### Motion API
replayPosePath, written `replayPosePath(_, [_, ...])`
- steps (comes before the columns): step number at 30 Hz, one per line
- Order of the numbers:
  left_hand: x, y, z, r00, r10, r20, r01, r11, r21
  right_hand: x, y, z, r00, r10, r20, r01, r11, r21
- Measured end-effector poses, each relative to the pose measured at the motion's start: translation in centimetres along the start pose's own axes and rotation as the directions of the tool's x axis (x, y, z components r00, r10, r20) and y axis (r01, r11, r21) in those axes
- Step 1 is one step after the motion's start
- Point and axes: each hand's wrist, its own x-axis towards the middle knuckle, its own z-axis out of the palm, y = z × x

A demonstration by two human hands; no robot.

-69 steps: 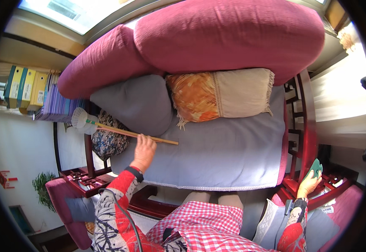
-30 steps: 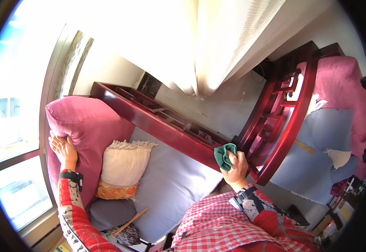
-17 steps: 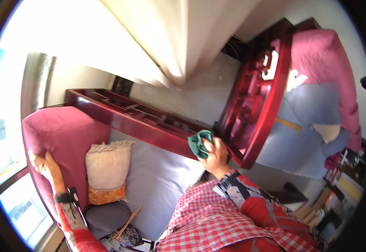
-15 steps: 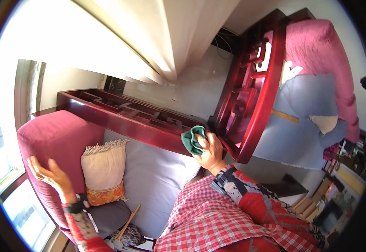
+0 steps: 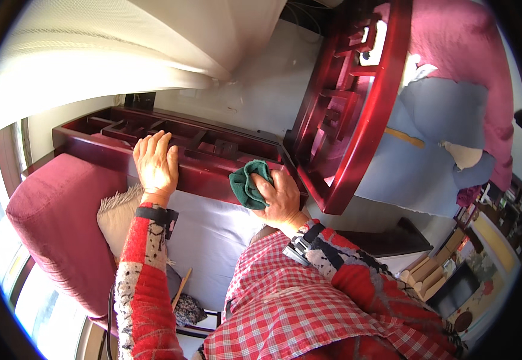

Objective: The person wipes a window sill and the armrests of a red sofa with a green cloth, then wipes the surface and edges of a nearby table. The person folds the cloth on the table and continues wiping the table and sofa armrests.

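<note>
The right hand (image 5: 282, 198) squeezes a bunched green cloth (image 5: 247, 183) against the dark red wooden rail (image 5: 213, 174), which runs left to right. The left hand (image 5: 156, 162) lies flat on it, fingers together.

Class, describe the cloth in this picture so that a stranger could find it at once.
Start at the dark red carved wooden sofa back running across the middle. On its top rail, the right hand presses a crumpled dark green cloth, the only green thing among reds and greys.
</note>
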Motion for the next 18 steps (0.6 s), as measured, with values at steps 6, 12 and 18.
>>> replayPosePath(6, [0.56, 0.04, -0.42, 1.0, -0.014, -0.002, 0.014, 1.0, -0.027, 0.32, -0.22, -0.08, 1.0, 0.003, 0.03, -0.004, 0.999, 0.042])
replayPosePath(12, [0.4, 0.0, -0.47, 1.0, -0.022, 0.021, 0.022, 1.0, -0.007, 0.37, -0.21, -0.4, 0.997, -0.013, 0.073, 0.008, 0.998, 0.062])
replayPosePath(18, [0.43, -0.04, -0.34, 1.0, -0.022, 0.012, 0.022, 1.0, 0.004, -0.49, 0.01, -0.13, 0.993, -0.001, 0.119, -0.007, 0.998, 0.066])
